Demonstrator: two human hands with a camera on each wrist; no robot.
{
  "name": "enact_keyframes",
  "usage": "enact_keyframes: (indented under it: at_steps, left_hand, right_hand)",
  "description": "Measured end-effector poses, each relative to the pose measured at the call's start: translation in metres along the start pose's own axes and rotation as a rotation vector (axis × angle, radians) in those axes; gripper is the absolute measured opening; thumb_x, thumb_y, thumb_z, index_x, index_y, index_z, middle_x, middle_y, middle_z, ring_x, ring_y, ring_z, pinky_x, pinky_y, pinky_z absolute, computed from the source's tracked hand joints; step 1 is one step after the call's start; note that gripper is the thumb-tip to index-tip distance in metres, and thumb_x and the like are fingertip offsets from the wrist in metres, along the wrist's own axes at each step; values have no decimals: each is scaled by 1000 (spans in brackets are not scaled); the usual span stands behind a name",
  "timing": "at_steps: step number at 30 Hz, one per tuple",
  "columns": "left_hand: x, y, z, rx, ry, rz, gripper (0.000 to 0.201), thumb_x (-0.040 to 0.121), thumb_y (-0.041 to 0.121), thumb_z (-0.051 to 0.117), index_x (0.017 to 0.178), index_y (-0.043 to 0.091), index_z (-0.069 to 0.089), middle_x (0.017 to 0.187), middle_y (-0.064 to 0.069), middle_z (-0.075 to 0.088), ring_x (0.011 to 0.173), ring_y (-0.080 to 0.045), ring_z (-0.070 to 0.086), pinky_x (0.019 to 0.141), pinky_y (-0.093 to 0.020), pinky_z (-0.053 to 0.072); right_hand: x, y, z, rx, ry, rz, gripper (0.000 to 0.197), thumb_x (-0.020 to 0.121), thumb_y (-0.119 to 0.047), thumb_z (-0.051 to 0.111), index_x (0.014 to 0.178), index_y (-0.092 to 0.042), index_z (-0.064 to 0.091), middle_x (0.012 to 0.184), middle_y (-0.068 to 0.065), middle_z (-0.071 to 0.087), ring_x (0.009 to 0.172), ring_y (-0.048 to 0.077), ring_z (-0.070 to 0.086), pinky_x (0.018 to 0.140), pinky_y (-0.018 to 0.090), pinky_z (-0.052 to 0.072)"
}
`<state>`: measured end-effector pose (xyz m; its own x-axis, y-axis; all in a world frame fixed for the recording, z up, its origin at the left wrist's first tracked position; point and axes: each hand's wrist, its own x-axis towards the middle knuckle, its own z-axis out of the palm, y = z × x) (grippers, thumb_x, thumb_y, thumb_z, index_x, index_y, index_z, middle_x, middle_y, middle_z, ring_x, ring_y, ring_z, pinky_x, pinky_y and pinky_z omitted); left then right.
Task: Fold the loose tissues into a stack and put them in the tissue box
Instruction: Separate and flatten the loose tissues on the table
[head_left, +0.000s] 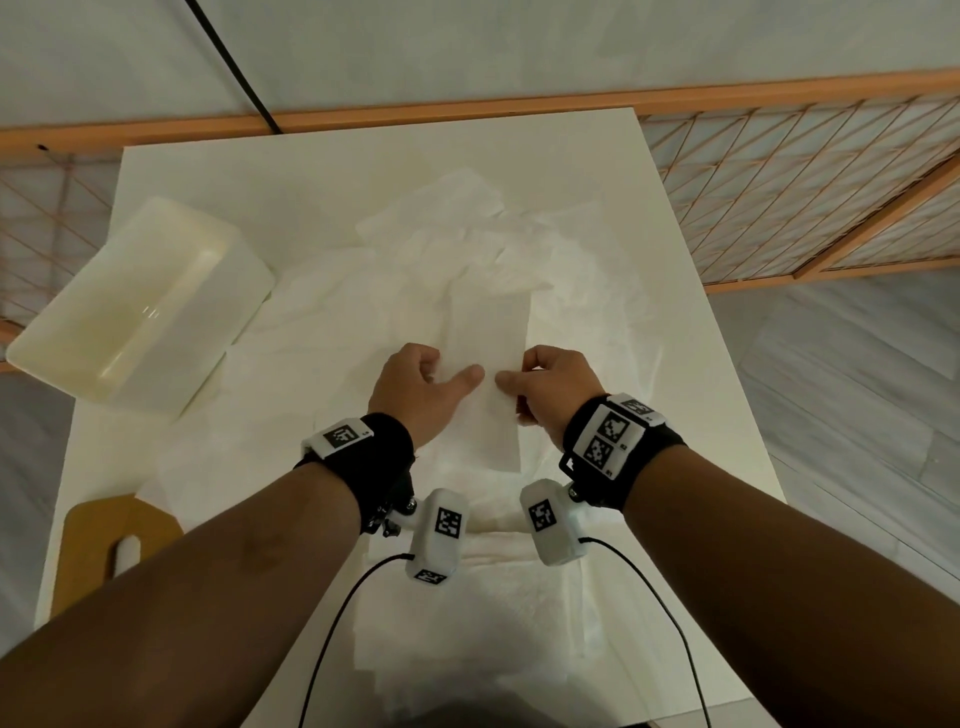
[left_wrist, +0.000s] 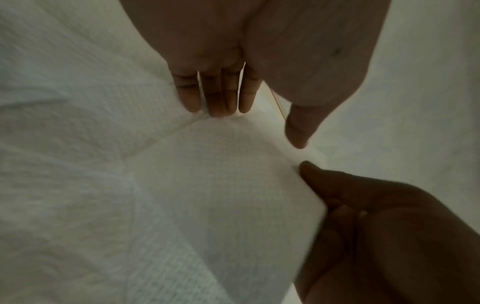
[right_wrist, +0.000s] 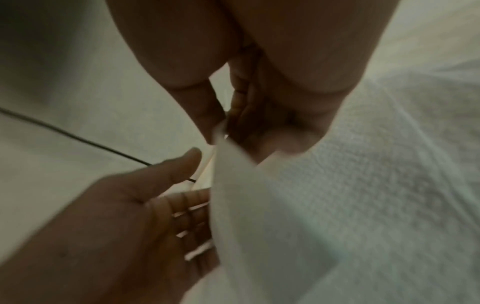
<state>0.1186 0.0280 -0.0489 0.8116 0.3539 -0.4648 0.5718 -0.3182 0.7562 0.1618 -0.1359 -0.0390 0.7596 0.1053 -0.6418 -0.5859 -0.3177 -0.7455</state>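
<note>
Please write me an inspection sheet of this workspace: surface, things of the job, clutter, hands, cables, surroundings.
Surface: white rectangular table, mostly covered with tissues.
Job's things: narrow folded white tissue held up between the hands; loose white tissues spread underneath; open cream plastic tissue box at table's left edge.
Clutter: tan wooden piece with a slot, near left.
Hands: left hand and right hand both pinch the folded tissue.
Cables: black cable at far wall; wrist camera leads.
Surroundings: orange-framed lattice panel.
</note>
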Motion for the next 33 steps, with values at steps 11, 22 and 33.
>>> enact_keyframes:
  at_steps: [11,22,33]
  left_hand:
    - [-20,2,-31,-218,-641,-12,35,85,11,76,118,18,70,112,-2,77,105,-23,73,91,-38,58]
    - [-81,-17,2,938,-1007,313,40,81,40,83,110,21,63,99,8,62,87,-16,59,66,-23,41]
    - [-39,26,1,507,-225,385,63,72,64,79,113,25,52,112,8,53,101,-14,56,90,-39,52]
  right_hand:
    - [-18,2,-43,244,-85,113,47,93,-53,63,99,-7,65,84,11,71,67,31,68,69,41,56]
    - [34,5,-61,-757,213,-45,63,89,-59,65,142,-26,54,139,4,56,129,30,51,106,47,48]
    - [10,-20,-53,-166,249,-132,19,87,-28,77,84,-14,65,87,5,72,75,22,71,64,35,61]
